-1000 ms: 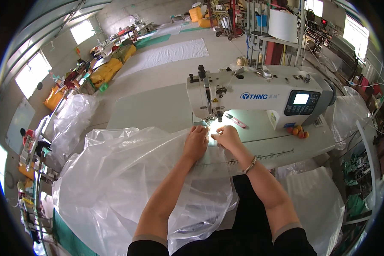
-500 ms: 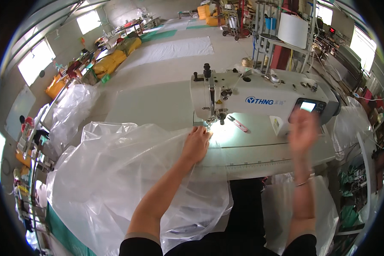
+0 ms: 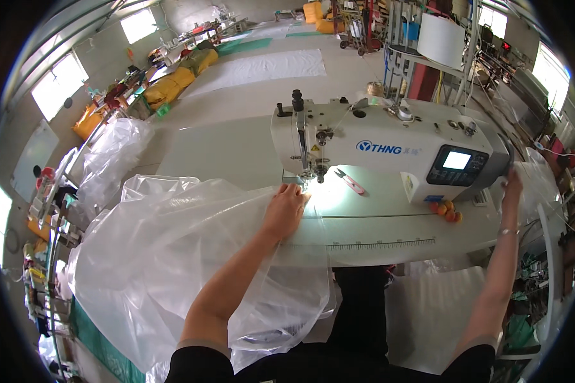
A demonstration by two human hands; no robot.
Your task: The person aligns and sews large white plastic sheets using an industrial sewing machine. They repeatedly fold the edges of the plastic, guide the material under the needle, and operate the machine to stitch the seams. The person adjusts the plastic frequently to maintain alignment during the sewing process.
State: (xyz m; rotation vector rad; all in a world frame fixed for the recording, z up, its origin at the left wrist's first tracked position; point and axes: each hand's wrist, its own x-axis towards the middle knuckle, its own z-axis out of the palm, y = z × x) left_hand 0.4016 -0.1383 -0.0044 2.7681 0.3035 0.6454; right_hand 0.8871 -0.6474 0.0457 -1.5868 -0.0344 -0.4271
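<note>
A white sewing machine (image 3: 370, 137) stands across the table, its lamp lighting the needle area. Clear plastic sheeting (image 3: 166, 262) spreads over the left of the table and drapes off its front. Beside the presser foot (image 3: 305, 182), my left hand (image 3: 286, 207) holds the sheeting down, fingers bent and close together on its edge. My right hand (image 3: 512, 188) is at the machine's right end with its fingers at the handwheel (image 3: 508, 152); part of their grip is hidden. Pink-handled thread snips (image 3: 351, 182) lie right of the needle, apart from both hands.
Several small orange-red fruits (image 3: 446, 210) sit below the control panel (image 3: 457, 159). A ruler strip (image 3: 383, 244) runs along the table's front. Behind the machine stands a thread rack with a large white cone (image 3: 441, 43). More plastic (image 3: 115, 153) is heaped at the left.
My right hand has moved right, from in front of the control panel to the handwheel, uncovering the fruits. My left hand stays by the needle; the whole view has shifted slightly.
</note>
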